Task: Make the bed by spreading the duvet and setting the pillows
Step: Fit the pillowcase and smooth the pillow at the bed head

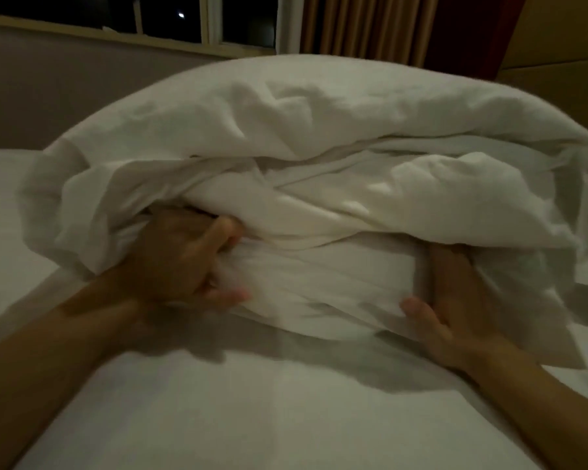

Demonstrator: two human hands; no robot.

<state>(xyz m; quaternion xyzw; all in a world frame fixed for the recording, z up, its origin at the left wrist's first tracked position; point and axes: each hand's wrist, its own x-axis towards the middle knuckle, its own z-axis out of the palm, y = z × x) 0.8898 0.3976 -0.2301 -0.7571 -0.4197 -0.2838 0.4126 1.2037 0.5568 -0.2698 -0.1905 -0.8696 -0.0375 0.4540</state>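
Left hand (pixel 180 256) grips bunched white duvet (pixel 302 140) on the bed (pixel 252 401); right hand (pixel 455 300) clasps it, thumb spread.

My arms are bare from the near edge of the view to the wrists, with no sleeve on either forearm. My left hand (pixel 180 256) is bare, with short nails and nothing worn on the fingers that show. My right hand (pixel 455 300) is bare too, its thumbnail short. The dim light blurs finer detail.
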